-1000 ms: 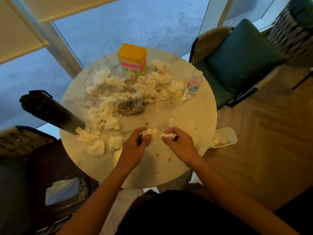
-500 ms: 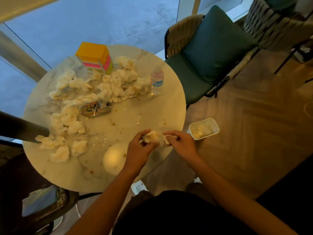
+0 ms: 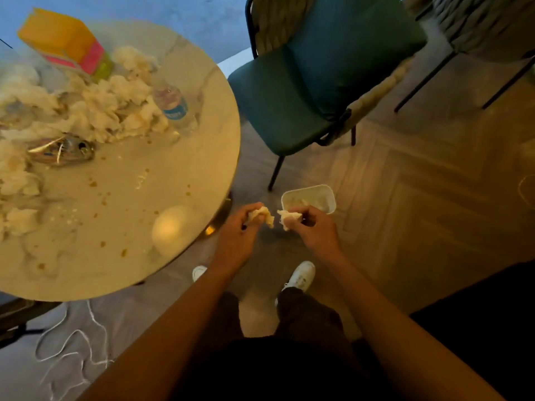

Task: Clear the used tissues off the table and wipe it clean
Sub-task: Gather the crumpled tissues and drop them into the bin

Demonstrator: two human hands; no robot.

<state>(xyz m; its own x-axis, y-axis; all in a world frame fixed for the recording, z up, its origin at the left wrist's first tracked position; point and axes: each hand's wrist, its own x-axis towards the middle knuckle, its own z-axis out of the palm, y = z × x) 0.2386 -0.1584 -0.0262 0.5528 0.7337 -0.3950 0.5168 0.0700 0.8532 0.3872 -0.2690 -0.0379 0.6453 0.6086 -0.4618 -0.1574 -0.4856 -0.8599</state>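
My left hand grips a crumpled white tissue and my right hand grips another crumpled tissue. Both hands are off the table, over the floor, just short of a small white bin that stands on the floor with tissue inside. The round marble table lies to the left. Several crumpled tissues are heaped on its far and left parts, and brown stains and crumbs dot its near part.
On the table stand a yellow and pink tissue box, a small water bottle and a shiny wrapper. A green-cushioned chair stands behind the bin. A white cord lies on the floor, and my white shoes are below my hands.
Both hands lifted their tissues from the table's near edge and carried them right, off the table, toward the floor bin. The view swung right and down.
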